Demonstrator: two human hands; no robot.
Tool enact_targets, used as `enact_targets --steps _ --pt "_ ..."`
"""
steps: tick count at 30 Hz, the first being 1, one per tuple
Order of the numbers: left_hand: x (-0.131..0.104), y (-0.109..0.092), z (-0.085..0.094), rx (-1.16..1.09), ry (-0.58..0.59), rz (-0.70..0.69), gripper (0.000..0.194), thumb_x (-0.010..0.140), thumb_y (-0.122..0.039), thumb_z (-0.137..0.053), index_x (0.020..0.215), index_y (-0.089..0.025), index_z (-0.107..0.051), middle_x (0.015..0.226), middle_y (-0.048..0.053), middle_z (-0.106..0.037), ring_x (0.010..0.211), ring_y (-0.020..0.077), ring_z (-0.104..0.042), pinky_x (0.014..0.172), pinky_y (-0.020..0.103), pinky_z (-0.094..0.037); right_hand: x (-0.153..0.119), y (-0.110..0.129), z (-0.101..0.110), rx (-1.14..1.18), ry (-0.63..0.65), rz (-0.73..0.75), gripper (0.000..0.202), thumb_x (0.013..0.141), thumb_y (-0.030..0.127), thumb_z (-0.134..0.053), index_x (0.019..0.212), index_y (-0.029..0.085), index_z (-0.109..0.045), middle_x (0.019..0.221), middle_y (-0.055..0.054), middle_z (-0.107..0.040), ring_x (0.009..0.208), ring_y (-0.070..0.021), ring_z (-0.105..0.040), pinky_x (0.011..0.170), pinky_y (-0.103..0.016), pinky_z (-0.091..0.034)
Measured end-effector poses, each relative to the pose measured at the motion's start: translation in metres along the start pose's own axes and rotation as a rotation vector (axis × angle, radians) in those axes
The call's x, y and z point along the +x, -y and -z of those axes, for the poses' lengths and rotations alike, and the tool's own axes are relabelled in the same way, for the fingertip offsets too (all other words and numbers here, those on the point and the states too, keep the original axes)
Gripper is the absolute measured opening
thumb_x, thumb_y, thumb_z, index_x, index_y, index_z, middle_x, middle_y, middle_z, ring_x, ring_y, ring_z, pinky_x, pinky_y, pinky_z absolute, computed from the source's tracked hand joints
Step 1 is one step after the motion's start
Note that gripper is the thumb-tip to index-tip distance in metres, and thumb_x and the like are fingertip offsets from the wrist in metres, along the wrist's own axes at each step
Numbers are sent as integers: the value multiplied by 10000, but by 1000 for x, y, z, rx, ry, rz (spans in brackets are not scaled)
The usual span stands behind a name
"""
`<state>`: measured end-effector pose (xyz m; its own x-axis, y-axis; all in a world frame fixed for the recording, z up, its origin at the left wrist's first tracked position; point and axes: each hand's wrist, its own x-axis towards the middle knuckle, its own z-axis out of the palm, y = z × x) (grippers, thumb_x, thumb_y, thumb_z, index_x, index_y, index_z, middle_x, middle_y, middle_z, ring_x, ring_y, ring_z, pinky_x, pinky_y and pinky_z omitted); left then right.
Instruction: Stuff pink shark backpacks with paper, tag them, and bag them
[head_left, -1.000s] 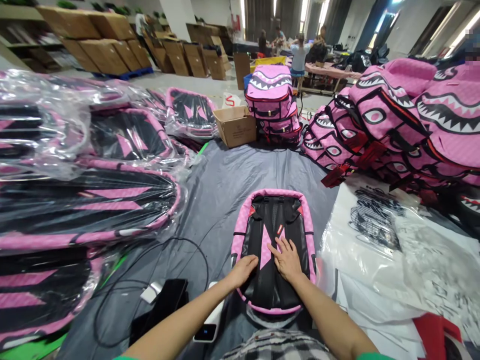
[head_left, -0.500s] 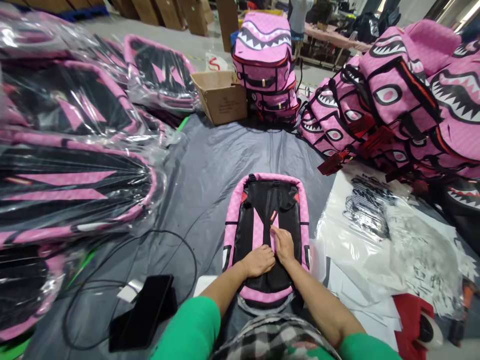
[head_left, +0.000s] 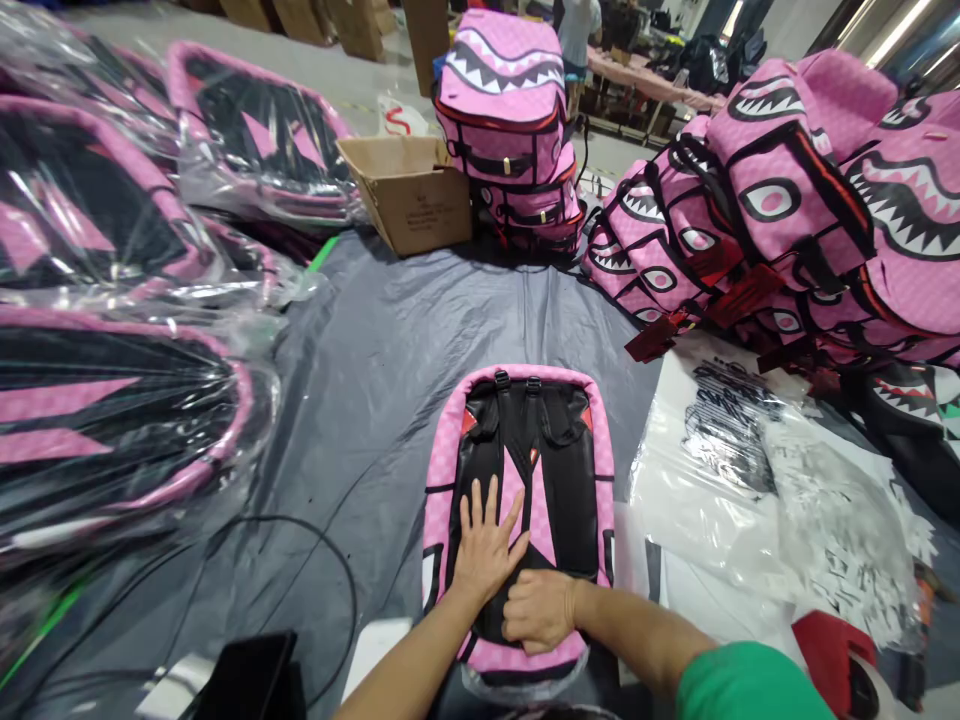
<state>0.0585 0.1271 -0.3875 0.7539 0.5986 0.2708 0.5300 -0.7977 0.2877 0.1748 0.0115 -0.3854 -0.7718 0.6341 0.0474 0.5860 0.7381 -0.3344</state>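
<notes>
A pink and black backpack (head_left: 559, 460) lies flat before me, its back panel and shoulder straps facing up. My left hand (head_left: 484, 545) rests on the panel with its fingers spread, touching the pink strip left of the centre line. Just below and to the right, my right hand (head_left: 540, 608) is closed over the lower middle of the panel. What its curled fingers hold, if anything, is hidden beneath them. A small red tag (head_left: 533, 455) shows at the middle of the panel. Clear plastic (head_left: 525, 688) peeks out under the backpack's bottom edge.
Backpacks in clear plastic (head_left: 120, 400) are piled on the left. An open cardboard box (head_left: 427, 205) and stacked pink backpacks (head_left: 510, 100) stand behind; more backpacks (head_left: 772, 200) heap at the right. Plastic bags (head_left: 697, 480), a red tape dispenser (head_left: 832, 650), a cable (head_left: 349, 580) and a black phone (head_left: 251, 670) lie nearby.
My left hand has opened flat on the panel. My right hand has moved down the panel from near the red tag and closed into a fist. The whole view has shifted slightly.
</notes>
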Motion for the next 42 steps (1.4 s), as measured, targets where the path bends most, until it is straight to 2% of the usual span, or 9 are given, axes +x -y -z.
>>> enact_targets --steps 4,8,14,18,23,30,33,36,42 --pt "1 3 -7 -13 6 -24 735 881 -411 -612 1549 -334 -315 1687 126 53 1516 489 4 1147 700 -179 1 -3 -8 16 45 -29 161 821 398 -637 840 238 -640 747 38 -657 715 -158 -526 680 -324 -351" --pt "11 5 -10 -16 88 1 686 909 -452 -591 1537 -331 -340 1683 135 -73 1521 474 -24 1167 675 -179 -6 -10 5 3 -75 -189 110 848 290 -572 846 239 -669 787 13 -665 785 -163 -544 755 -306 -393" --pt "-10 -8 4 9 254 46 664 950 -495 -527 1547 -291 -321 1654 208 -157 1512 481 -97 1165 672 -178 -29 0 18 -260 -378 -1110 487 942 161 -421 1417 157 -524 1430 -163 -542 1347 -281 -426 1138 -503 -262" --pt "-42 -24 5 32 247 24 811 906 -603 -533 1571 -232 -254 1661 230 -80 1518 466 -88 1158 682 -162 -32 5 12 -300 -263 -1088 576 957 237 -458 1526 167 -399 1552 -153 -437 1471 -285 -300 1214 -539 -104" --pt "-67 -26 -8 86 106 -15 887 844 -614 -594 1556 -168 -308 1661 238 -83 1532 431 -46 1179 651 -129 -27 1 5 -226 -278 -1086 558 985 241 -452 1536 194 -380 1573 -136 -412 1487 -273 -300 1225 -549 -131" --pt "-77 -21 0 102 98 -24 729 881 -564 -538 1500 -191 -441 1589 251 -319 1475 397 -289 1117 606 -297 -33 18 18 3 -545 -1036 427 991 257 -480 1412 206 -531 1471 -117 -538 1409 -255 -434 1193 -525 -302" --pt "-82 -12 4 101 120 -46 663 917 -540 -473 1500 -226 -443 1584 211 -354 1448 354 -350 1069 554 -374 -70 16 25 101 -817 -1100 330 983 252 -469 1278 241 -617 1304 -80 -652 1221 -195 -596 1064 -395 -466" --pt "-59 -7 4 116 54 -78 555 941 -495 -434 1402 -221 -577 1527 186 -446 1407 337 -404 1068 528 -384 -137 -4 36 106 -1022 -1460 261 972 285 -450 1093 223 -672 1091 -74 -707 1024 -201 -662 921 -346 -520" --pt "15 -22 -19 167 -76 -420 598 945 -456 -455 1522 -309 -395 1603 85 -376 1499 290 -265 1193 513 -186 -247 -43 42 22 -1043 -1885 148 749 320 -697 828 203 -654 901 -97 -658 900 -283 -614 787 -376 -460"
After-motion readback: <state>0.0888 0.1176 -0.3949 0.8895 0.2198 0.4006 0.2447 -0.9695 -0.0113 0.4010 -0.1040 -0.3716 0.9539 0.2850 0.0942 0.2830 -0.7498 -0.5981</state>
